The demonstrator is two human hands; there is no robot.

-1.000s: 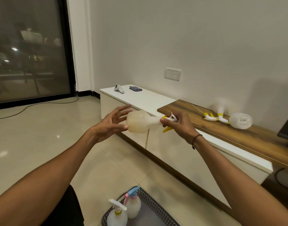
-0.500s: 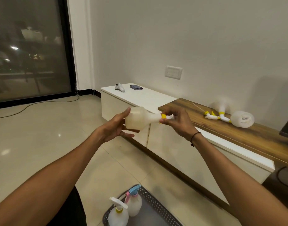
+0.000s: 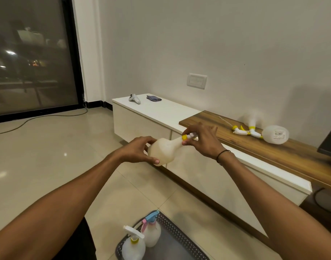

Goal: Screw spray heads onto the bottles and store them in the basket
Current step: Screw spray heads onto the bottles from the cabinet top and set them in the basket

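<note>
I hold a translucent white bottle (image 3: 163,150) sideways in mid-air. My left hand (image 3: 137,150) grips its round base. My right hand (image 3: 202,140) pinches the spray head with a yellow collar (image 3: 185,137) at the bottle's neck. On the wooden shelf (image 3: 292,156) to the right lies another bottle (image 3: 275,134) on its side, beside a loose yellow and white spray head (image 3: 240,130). The grey perforated basket (image 3: 179,239) sits on the floor at the bottom. It holds two upright bottles, one with a white head (image 3: 133,243) and one with a blue and pink head (image 3: 151,232).
A long low white cabinet (image 3: 161,111) runs along the wall with a game controller (image 3: 134,99) and a folded dark cloth (image 3: 154,98) on top. A dark screen edge (image 3: 329,141) stands at the right. A cable (image 3: 39,118) lies on the tiled floor by the glass door.
My left hand has closed around the bottle's base, and the bottle tilted base-down. My right hand shifted its fingers on the spray head's collar. The view moved slightly.
</note>
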